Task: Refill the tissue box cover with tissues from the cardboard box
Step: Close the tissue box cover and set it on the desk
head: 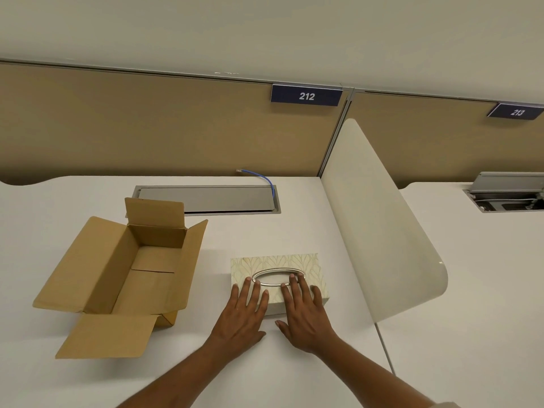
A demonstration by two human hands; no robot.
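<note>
Two bare forearms are extended forward from the lower edge. The left hand and right hand are laid flat, palms down, fingers spread, side by side, thumbs angled toward each other.

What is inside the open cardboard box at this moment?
The cardboard box looks empty: only its bare brown floor and inner walls show, with no tissues visible. The near inner wall is hidden by the box's own front edge, so that strip cannot be checked.
</note>
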